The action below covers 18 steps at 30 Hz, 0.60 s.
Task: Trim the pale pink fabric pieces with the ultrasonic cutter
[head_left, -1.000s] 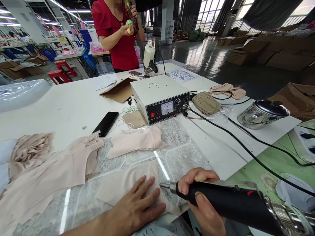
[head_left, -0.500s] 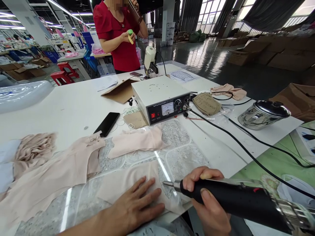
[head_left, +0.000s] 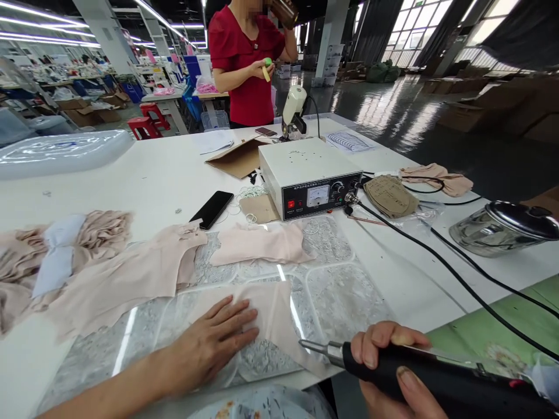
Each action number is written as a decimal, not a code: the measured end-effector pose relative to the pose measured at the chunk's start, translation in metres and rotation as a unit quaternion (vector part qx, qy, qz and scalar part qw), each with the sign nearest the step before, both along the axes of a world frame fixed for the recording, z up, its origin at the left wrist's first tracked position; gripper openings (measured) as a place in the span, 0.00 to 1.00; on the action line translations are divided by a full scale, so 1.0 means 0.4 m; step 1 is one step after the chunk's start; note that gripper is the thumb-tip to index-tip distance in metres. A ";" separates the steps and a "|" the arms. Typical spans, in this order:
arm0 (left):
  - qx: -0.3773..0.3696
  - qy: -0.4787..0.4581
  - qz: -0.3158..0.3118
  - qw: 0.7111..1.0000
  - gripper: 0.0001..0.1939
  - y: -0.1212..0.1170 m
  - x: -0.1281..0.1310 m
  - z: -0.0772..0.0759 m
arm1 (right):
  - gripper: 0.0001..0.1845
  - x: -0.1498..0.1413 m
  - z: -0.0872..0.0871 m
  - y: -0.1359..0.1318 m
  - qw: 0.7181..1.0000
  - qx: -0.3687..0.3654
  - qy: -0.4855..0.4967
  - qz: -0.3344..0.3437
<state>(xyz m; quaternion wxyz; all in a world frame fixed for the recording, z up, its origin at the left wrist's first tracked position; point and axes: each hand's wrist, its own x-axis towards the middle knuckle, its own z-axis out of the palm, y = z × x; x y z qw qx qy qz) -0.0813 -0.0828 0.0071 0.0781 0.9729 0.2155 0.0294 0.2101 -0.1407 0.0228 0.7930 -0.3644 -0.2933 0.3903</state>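
My left hand (head_left: 212, 343) lies flat, its fingers stretched, on a thin pale pink fabric piece (head_left: 277, 314) over the grey marbled mat (head_left: 338, 297). My right hand (head_left: 379, 343) is wrapped around a black ultrasonic handpiece (head_left: 463, 381) with a slim metal tip. The tip points left, close to the fabric's right edge; whether it touches cannot be made out. Another pink fabric piece (head_left: 262, 243) lies farther back on the mat. Larger pink panels (head_left: 135, 270) spread out to the left, beside a bundle tied with a white band (head_left: 59, 247).
A white control box (head_left: 312, 166) with a dial stands behind the mat, its black cable (head_left: 419, 244) running right. A phone (head_left: 212, 209), brown card templates (head_left: 391, 196) and a lidded steel pot (head_left: 502, 230) share the table. Across it stands a person in red (head_left: 248, 75), holding a bottle.
My left hand has slid left and back from the fabric's right part. The handpiece tip has moved right and slightly down. The view has turned left.
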 end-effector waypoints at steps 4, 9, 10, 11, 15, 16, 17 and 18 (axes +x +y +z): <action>-0.010 -0.009 0.019 1.000 0.26 -0.010 -0.008 0.003 | 0.10 -0.010 -0.004 -0.007 1.000 -0.028 0.001 0.015; -0.015 -0.035 0.021 0.999 0.23 -0.016 -0.009 0.004 | 0.10 -0.018 0.002 -0.009 0.999 -0.048 -0.007 0.015; -0.013 -0.042 0.022 0.999 0.22 -0.017 -0.009 0.004 | 0.10 -0.021 0.003 -0.008 0.999 -0.044 -0.013 0.013; -0.012 -0.046 0.022 0.999 0.22 -0.018 -0.009 0.003 | 0.09 -0.024 0.004 -0.007 0.999 -0.042 -0.019 0.014; -0.002 -0.040 0.015 0.999 0.21 -0.019 -0.011 0.004 | 0.10 -0.033 0.004 0.001 0.997 -0.054 -0.038 0.033; -0.001 -0.041 0.014 0.999 0.20 -0.019 -0.011 0.004 | 0.10 -0.033 0.003 0.002 0.997 -0.056 -0.040 0.036; 0.000 -0.045 0.014 0.999 0.20 -0.018 -0.012 0.005 | 0.10 -0.033 0.003 0.002 0.997 -0.056 -0.041 0.037; 0.001 -0.051 0.014 0.999 0.20 -0.018 -0.012 0.005 | 0.10 -0.033 0.004 0.001 0.997 -0.055 -0.043 0.037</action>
